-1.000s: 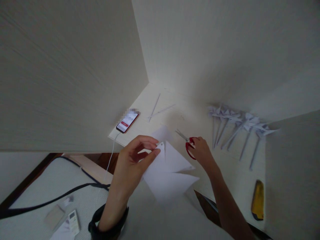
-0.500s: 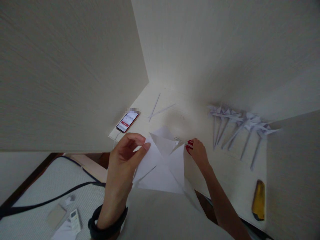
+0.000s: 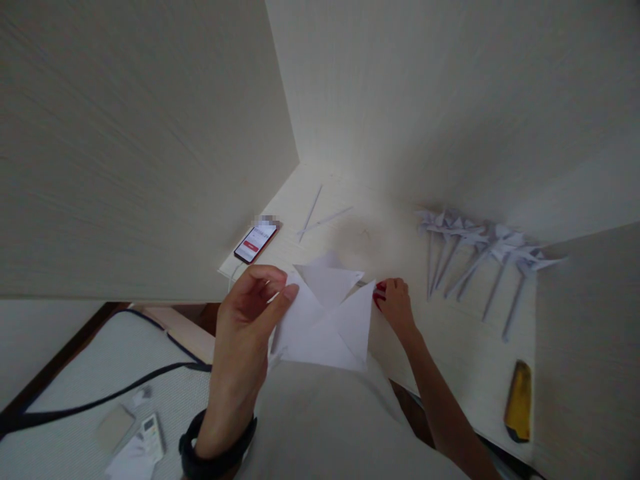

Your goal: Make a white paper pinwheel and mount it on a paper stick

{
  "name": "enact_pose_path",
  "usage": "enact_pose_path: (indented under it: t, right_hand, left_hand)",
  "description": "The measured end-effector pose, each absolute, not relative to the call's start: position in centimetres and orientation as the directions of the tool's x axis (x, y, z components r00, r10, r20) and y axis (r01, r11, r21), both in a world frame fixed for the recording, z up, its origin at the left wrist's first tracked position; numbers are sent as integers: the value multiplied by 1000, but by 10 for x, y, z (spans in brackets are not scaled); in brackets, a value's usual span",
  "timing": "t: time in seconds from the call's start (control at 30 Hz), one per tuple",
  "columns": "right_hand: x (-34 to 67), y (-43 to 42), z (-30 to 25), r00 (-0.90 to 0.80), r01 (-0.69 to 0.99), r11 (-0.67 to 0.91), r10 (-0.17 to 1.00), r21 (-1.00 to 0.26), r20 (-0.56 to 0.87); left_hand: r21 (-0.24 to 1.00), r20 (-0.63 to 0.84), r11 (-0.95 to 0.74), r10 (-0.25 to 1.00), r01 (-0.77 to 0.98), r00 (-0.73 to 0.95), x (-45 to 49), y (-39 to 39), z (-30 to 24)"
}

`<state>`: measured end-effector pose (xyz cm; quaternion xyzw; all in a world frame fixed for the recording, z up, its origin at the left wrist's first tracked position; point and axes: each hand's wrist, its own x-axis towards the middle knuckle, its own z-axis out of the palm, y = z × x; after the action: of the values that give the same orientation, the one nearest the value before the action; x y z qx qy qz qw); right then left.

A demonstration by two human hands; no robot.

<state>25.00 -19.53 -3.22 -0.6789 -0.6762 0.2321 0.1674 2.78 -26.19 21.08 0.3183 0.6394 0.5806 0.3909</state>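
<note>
My left hand [image 3: 247, 320] pinches the left edge of a white paper sheet [image 3: 320, 320] that is cut into triangular flaps, held above the desk's front edge. My right hand [image 3: 395, 303] grips red-handled scissors [image 3: 378, 292] at the sheet's right side. Only a bit of red handle shows; the blades are hidden behind the paper. A black band is on my left wrist.
A phone [image 3: 255, 242] on a white cable lies at the desk's left edge. Thin paper sticks [image 3: 313, 215] lie at the back. Several paper pinwheels [image 3: 480, 257] lie in a row at right. A yellow utility knife [image 3: 517, 401] rests at front right. Walls enclose the desk [image 3: 450, 333].
The left hand turned the sheet and raised it nearer the scissors. The right hand brought the scissors to the paper, and their blades went out of sight behind it.
</note>
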Motion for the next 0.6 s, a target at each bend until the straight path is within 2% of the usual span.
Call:
enact_pose_path:
  t: [0.17,0.33,0.47,0.6]
  right_hand:
    - [246,-186,-13,-32,681,-85,989,-727,-146]
    - [230,-178,35,-223,315,-98,959,-944,-174]
    - [214,-178,77,-330,36,-141,933,-989,-145]
    - [204,-186,108,-402,-75,-171,907,-982,-127]
  left_hand:
    - [990,-137,101,872,-101,-469,28,-263,210]
    - [988,-148,102,859,-119,-489,31,-264,209]
    - [983,-168,109,856,-148,-489,34,-264,207]
    - [984,-157,99,863,-145,-480,35,-264,204]
